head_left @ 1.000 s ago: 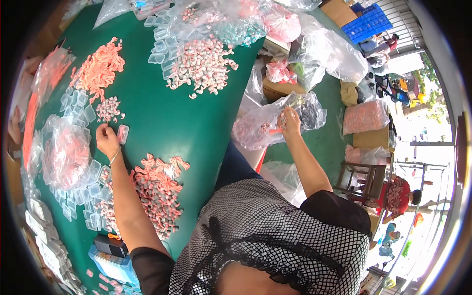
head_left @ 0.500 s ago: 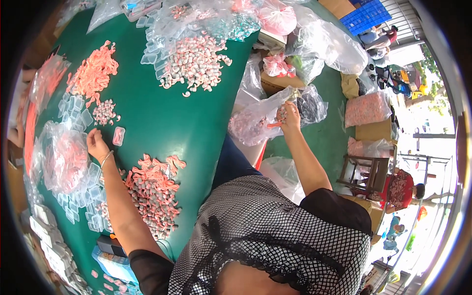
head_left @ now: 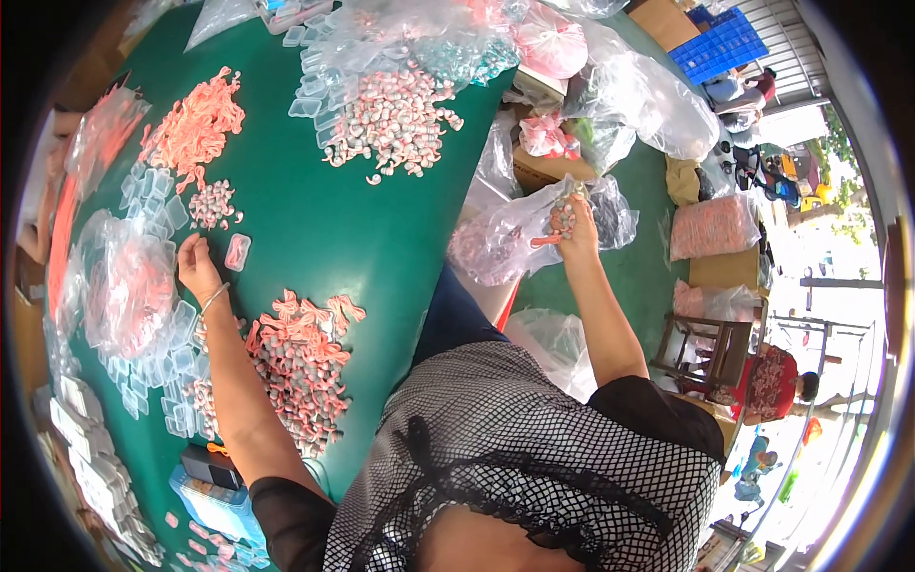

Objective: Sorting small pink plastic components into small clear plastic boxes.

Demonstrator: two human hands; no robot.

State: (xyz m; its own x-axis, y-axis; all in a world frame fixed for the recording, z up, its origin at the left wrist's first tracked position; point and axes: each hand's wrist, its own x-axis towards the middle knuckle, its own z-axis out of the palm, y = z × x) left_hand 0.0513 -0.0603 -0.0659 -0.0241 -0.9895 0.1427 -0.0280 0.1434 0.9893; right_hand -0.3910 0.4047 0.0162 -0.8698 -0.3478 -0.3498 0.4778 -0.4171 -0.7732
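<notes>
My left hand [head_left: 199, 272] is over the green table, its fingers curled together; whatever they pinch is too small to make out. Just beyond it lies a small heap of grey-and-pink pieces [head_left: 211, 205]. To its right is a small clear box [head_left: 238, 252] with a pink item inside. On the right, past the table edge, my right hand [head_left: 581, 234] is closed around a cluster of small grey-and-pink pieces [head_left: 563, 219], from which a pink cord [head_left: 545, 241] sticks out. That hand is above an open clear plastic bag [head_left: 484, 250] with similar pieces inside.
Nearer me is a larger pile of pink cords and grey pieces [head_left: 300, 367]. Pink cords [head_left: 202, 119] are heaped farther off, grey-and-pink pieces [head_left: 396, 119] at the far right. Clear boxes surround a pink-filled bag [head_left: 129, 296]. Bags and a blue crate [head_left: 720, 46] stand beyond the table.
The whole view has shifted slightly, so the table's things appear a little farther right and higher. Both hands stay at nearly the same spots, the right one still gripping its pieces.
</notes>
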